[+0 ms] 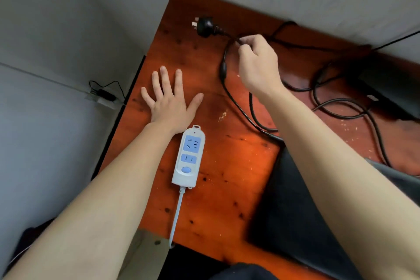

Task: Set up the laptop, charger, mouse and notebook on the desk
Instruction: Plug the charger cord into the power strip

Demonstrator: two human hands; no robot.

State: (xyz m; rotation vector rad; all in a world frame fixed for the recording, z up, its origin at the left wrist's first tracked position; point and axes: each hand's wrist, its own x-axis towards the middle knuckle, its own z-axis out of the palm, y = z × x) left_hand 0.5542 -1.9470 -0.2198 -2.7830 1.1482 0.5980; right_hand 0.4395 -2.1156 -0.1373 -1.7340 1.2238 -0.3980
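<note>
My right hand pinches the black charger cable just behind its three-pin plug, which lies near the desk's far left corner. The cable loops right across the reddish wooden desk to the black power brick at the right edge. My left hand rests flat on the desk, fingers spread, holding nothing. A white power strip with blue sockets lies just right of my left wrist. The dark closed laptop sits under my right forearm.
The power strip's white cord runs off the desk's near edge. Grey walls stand behind and to the left of the desk. On the floor at the left lies a small black adapter with a cord. Crumbs dot the desk surface.
</note>
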